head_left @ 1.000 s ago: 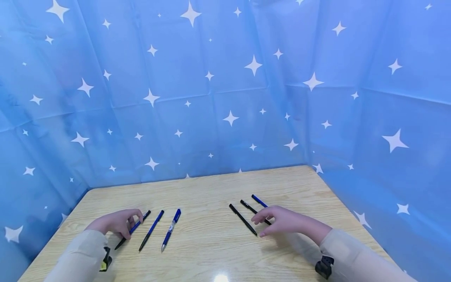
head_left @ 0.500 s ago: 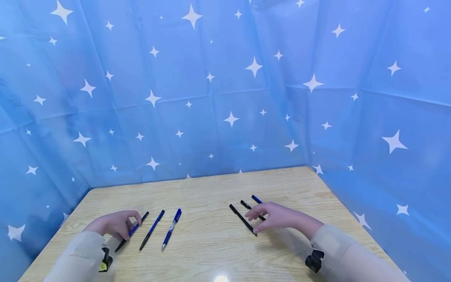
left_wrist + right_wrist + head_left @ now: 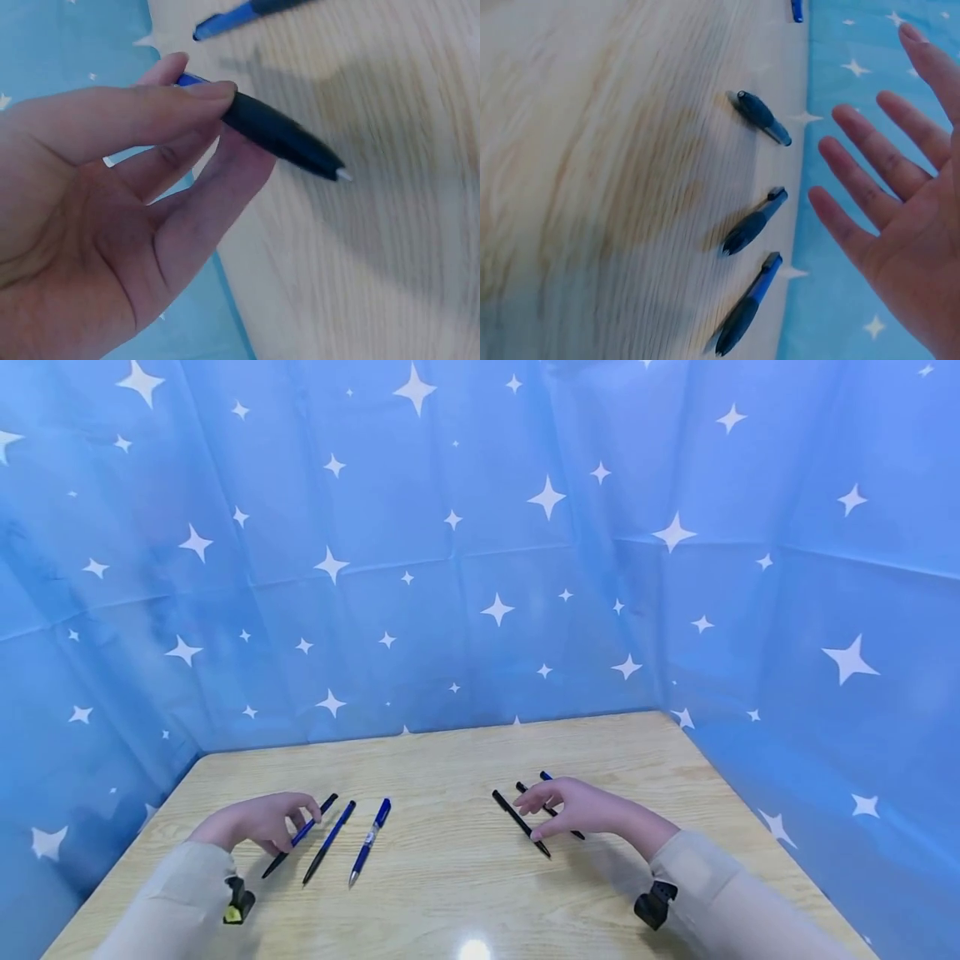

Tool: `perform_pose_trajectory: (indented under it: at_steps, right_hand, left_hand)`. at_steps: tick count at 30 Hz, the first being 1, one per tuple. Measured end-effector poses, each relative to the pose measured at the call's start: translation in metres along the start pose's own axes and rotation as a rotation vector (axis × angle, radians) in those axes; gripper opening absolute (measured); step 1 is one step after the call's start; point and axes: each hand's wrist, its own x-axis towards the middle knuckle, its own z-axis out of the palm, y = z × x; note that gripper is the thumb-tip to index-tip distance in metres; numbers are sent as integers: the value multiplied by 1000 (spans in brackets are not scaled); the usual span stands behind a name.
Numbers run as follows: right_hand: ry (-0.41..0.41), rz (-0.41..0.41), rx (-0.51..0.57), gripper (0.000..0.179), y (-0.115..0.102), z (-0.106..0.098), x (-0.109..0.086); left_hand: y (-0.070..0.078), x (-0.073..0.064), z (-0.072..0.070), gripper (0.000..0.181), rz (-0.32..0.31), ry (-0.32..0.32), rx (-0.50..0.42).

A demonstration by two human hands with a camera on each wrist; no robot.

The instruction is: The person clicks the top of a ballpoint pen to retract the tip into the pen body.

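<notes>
Pinching a blue-and-black pen [image 3: 302,832] in the left hand [image 3: 266,818], thumb set against the fingers, to the left of the white-banded pen [image 3: 370,840], with another blue pen [image 3: 329,843] lying between. Seemingly raised a little off the counter [image 3: 450,893], judging by the shadow in the left wrist view; cannot tell for sure from the head view.

Judged as a step: gripping and positioning the outermost pen left of the white-banded pen, not yet letting go. From here, would call for a steady pinch, the slant kept, and care not to knock the neighbouring pen.

Running aslant, long axis roughly parallel to the white-banded pen, cap end pointing away from the person and rightward, writing tip pointing back toward the person and leftward.

Holding nothing in the right hand [image 3: 581,806], with fingers spread apart in the right wrist view. Poised well to the right of the white-banded pen, near a black pen [image 3: 522,826], a second black pen [image 3: 551,811] and a partly hidden blue-bodied pen [image 3: 546,775]. Slanting the opposite way there, with both black pens' tips toward the person and rightward.
</notes>
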Motion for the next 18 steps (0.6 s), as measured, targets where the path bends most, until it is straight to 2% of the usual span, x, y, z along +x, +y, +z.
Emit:
perform_pose_trajectory:
  at_steps: [6, 8, 18]
  right_hand:
    - [10, -16, 41, 50, -6, 1, 3]
    - [12, -11, 45, 51, -7, 2, 4]
    - [28, -39, 58, 54, -11, 6, 10]
  left_hand:
    - [19, 2, 8, 54, 51, 32, 14]
    - [26, 4, 12, 54, 49, 35, 11]
    - [51, 6, 29, 56, 121, 1, -1]
